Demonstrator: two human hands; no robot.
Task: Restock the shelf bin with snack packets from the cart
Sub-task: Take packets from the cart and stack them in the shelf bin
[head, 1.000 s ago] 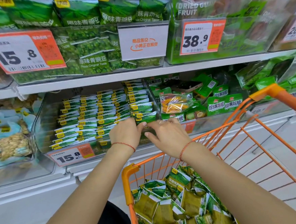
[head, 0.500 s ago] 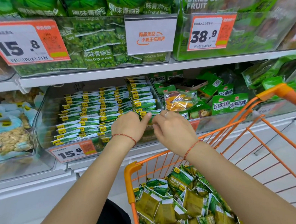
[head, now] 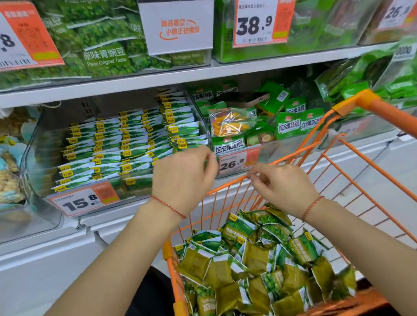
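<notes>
Shelving (head: 113, 89) in white fills the upper part of the view, and clear bins of green packets are carried on it. An orange wire cart (head: 387, 118) is seen at lower right, its front rim drawn up close to the lower shelf edge. A loose heap of snack packets (head: 256, 263), green and olive with white ends, is held in the cart's basket. The shelf bin (head: 33, 155) is set on the lower shelf to the left of the cart; rows of flat green and white packets (head: 127, 143) are stacked in it, highest at its right end, and a 15.8 price tag (head: 84, 199) is fixed to its front. A neighbouring bin (head: 263, 149) of mixed fruit-and-vegetable crisps, tagged 26.8, is seen just to the right.

The left hand (head: 183, 179) is raised in front of the shelf bin's right front corner, back toward the camera, fingers curled loosely; its fingertips (head: 211, 157) are placed just beside the right-hand stack, and whether a packet is touched or pinched there cannot be told, since the spot is blurred and hidden by the hand. The right hand (head: 282, 188) is held over the cart's front rim, apart from the bin, with thumb and forefinger brought close together and the other fingers curled; nothing is seen between them. The heap in the cart lies well below both hands. A thin red cord is worn on each wrist.
</notes>
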